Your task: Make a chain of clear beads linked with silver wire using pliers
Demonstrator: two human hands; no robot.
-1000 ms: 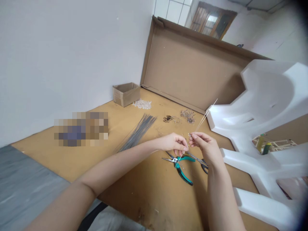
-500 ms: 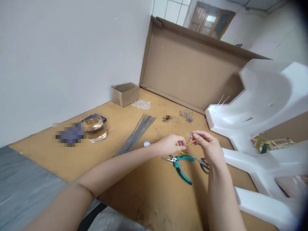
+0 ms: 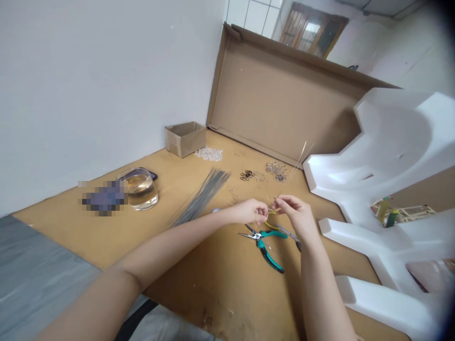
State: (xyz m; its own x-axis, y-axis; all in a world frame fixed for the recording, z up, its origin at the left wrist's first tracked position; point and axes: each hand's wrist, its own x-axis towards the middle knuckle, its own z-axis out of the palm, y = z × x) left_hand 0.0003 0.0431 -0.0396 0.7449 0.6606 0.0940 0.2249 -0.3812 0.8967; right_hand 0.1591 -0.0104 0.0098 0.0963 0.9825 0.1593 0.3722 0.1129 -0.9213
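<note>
My right hand (image 3: 293, 208) is closed in a pinch on thin wires (image 3: 302, 154), whose pale upper ends rise toward the cardboard and blur partway. Close by on its left, my left hand (image 3: 253, 211) is also closed, fingertips curled together; whatever it holds is too small to make out. Just beneath the hands lie teal-handled needle-nose pliers (image 3: 259, 237), spread apart on the table. Beside them is a pair of scissors (image 3: 289, 232), partly covered by my right wrist, and a yellow-handled tool (image 3: 270, 224). Left of my left hand lies a bundle of straight grey wires (image 3: 204, 196).
Small clear pieces (image 3: 209, 153) are heaped by an open cardboard box (image 3: 185, 139). Black rings (image 3: 246, 175) and small metal parts (image 3: 277, 169) lie farther back. A glass of liquid (image 3: 142, 192) stands left. White foam packaging (image 3: 387, 142) borders the right; a cardboard panel (image 3: 284, 99) stands behind.
Both hands have shifted slightly left, staying close together. The wire ends above my right hand swung right, then back left. The thin strand seen below my left hand earlier no longer shows.
</note>
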